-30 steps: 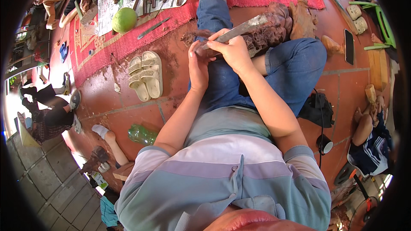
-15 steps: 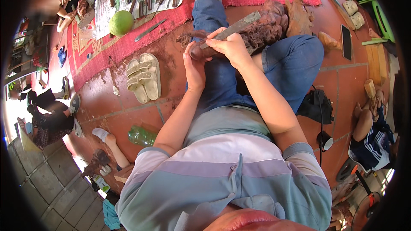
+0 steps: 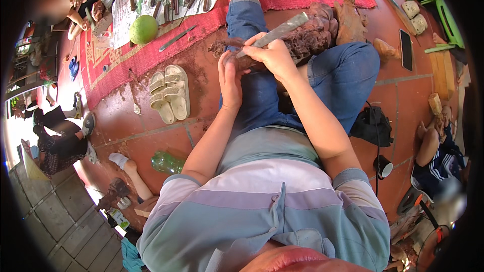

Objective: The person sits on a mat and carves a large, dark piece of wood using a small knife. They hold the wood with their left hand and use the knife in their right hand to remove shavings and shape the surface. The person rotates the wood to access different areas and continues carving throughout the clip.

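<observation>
Across my lap lies a reddish-brown wood carving (image 3: 318, 31) with deeply cut, lumpy shapes. My right hand (image 3: 275, 58) is closed round a long, flat grey file (image 3: 286, 28), which slants over the carving with its far end up to the right. The file's lower tip meets the carving's left end close to my left hand (image 3: 231, 83). That hand cups this end, with fingers and thumb round the wood, and part of the wood is hidden behind them.
On the red mat (image 3: 201, 27) are a green round fruit (image 3: 143, 29), a metal blade (image 3: 177, 38) and several dark-handled tools. Beige sandals (image 3: 170, 94), a green bottle (image 3: 167, 162), a phone (image 3: 406, 50) and a black cup (image 3: 383, 166) surround me. Other people sit at both sides.
The file has turned in my right hand, showing a narrower face, and its upper end has shifted slightly right. My left hand's fingers have moved slightly on the carving.
</observation>
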`<move>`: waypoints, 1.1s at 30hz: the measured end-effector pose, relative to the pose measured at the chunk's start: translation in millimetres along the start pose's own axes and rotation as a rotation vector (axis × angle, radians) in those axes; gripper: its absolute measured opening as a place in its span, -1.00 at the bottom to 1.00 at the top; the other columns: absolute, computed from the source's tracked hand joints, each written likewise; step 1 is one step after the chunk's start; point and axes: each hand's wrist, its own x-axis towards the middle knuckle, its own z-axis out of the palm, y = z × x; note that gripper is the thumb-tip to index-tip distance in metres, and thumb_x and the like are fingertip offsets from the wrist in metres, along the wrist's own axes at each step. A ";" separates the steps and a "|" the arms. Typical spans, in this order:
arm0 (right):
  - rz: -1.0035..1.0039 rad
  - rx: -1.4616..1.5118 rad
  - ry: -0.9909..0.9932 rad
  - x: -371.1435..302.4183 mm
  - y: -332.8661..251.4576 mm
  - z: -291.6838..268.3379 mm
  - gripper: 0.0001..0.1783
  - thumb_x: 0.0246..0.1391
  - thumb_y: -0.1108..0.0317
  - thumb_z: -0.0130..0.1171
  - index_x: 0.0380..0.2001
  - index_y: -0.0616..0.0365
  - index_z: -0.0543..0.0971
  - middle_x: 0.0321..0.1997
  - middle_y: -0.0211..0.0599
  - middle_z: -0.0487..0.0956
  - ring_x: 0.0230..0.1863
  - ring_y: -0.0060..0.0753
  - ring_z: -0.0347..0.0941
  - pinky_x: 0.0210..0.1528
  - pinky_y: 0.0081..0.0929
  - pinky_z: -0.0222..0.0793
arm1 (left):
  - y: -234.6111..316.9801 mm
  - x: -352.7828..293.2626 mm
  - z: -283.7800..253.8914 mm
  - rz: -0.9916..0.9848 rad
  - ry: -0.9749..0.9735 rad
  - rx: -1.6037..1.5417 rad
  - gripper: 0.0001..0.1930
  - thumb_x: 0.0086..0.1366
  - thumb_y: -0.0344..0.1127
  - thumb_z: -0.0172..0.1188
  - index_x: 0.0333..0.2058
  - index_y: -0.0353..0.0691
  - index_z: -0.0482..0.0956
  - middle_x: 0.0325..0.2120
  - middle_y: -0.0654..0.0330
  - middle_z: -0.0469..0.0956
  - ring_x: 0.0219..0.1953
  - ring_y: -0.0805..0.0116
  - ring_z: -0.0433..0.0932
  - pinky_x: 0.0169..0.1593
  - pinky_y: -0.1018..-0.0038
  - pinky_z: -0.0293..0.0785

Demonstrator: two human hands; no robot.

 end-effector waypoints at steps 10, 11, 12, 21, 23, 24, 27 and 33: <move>-0.122 0.129 0.105 -15.2 -8.0 -8.1 -0.83 0.03 0.54 0.15 -0.30 0.25 0.39 -0.27 -0.19 0.51 -0.31 -0.46 0.53 -0.18 -0.58 0.51 | 8.0 15.3 -0.7 -0.200 0.058 0.039 -0.52 0.36 0.04 -0.23 0.06 -0.20 0.25 -0.06 0.07 0.40 -0.14 0.32 0.49 -0.22 0.46 0.49; -0.155 0.065 0.082 -17.1 -3.9 -6.9 -0.82 0.02 0.54 0.15 -0.30 0.26 0.39 -0.25 -0.17 0.51 -0.29 -0.45 0.53 -0.17 -0.58 0.51 | 5.0 11.2 0.8 -0.150 0.055 0.032 -0.51 0.36 0.06 -0.30 0.06 -0.18 0.25 -0.05 0.07 0.41 -0.12 0.32 0.49 -0.22 0.48 0.49; -0.185 0.003 0.059 -17.8 1.5 -6.1 -0.82 0.01 0.55 0.16 -0.29 0.26 0.40 -0.23 -0.14 0.51 -0.28 -0.45 0.53 -0.17 -0.59 0.50 | 3.0 6.2 0.1 -0.102 0.053 0.027 -0.49 0.37 0.08 -0.36 0.07 -0.16 0.25 -0.04 0.08 0.41 -0.10 0.32 0.48 -0.22 0.50 0.49; -0.439 -0.473 -0.115 -14.9 2.7 9.6 -0.91 -0.10 0.51 0.23 -0.53 0.26 0.50 -0.28 -0.21 0.57 -0.17 -0.48 0.50 -0.08 -0.51 0.38 | -6.0 -3.1 0.1 0.018 -0.016 0.067 -0.40 0.15 -0.50 0.20 0.13 -0.18 0.12 -0.02 0.16 0.32 0.01 0.36 0.37 0.09 0.43 0.34; -0.388 -0.456 -0.128 -20.0 1.3 5.9 -0.89 -0.14 0.48 0.25 -0.53 0.25 0.51 -0.31 -0.21 0.58 -0.21 -0.46 0.52 -0.11 -0.50 0.39 | -10.9 -7.5 -3.6 0.032 -0.029 0.091 -0.41 0.14 -0.49 0.22 0.11 -0.19 0.14 -0.04 0.16 0.33 0.01 0.37 0.36 0.10 0.45 0.32; -0.366 -0.445 -0.132 -22.6 -1.0 6.0 -0.88 -0.15 0.46 0.26 -0.53 0.25 0.51 -0.33 -0.21 0.59 -0.23 -0.45 0.53 -0.12 -0.50 0.39 | -10.1 -9.0 -3.8 0.039 -0.040 0.105 -0.41 0.14 -0.48 0.23 0.10 -0.20 0.14 -0.04 0.17 0.33 0.01 0.38 0.36 0.10 0.46 0.32; -0.331 -0.463 -0.090 -24.7 0.8 4.3 -0.88 -0.18 0.45 0.27 -0.55 0.24 0.52 -0.35 -0.18 0.60 -0.23 -0.43 0.55 -0.15 -0.50 0.40 | -8.5 -11.3 -0.9 0.041 -0.038 0.151 -0.42 0.13 -0.50 0.23 0.08 -0.26 0.13 -0.06 0.14 0.36 -0.03 0.38 0.40 0.05 0.48 0.35; -0.300 -0.424 -0.083 -40.0 10.8 -3.1 -0.88 -0.18 0.45 0.27 -0.57 0.24 0.52 -0.33 -0.17 0.61 -0.24 -0.44 0.55 -0.16 -0.51 0.39 | -17.6 -22.6 -8.3 -0.026 0.053 0.399 -0.38 -0.02 -0.44 0.33 0.02 -0.29 0.22 -0.21 0.09 0.50 -0.11 0.34 0.48 -0.03 0.46 0.39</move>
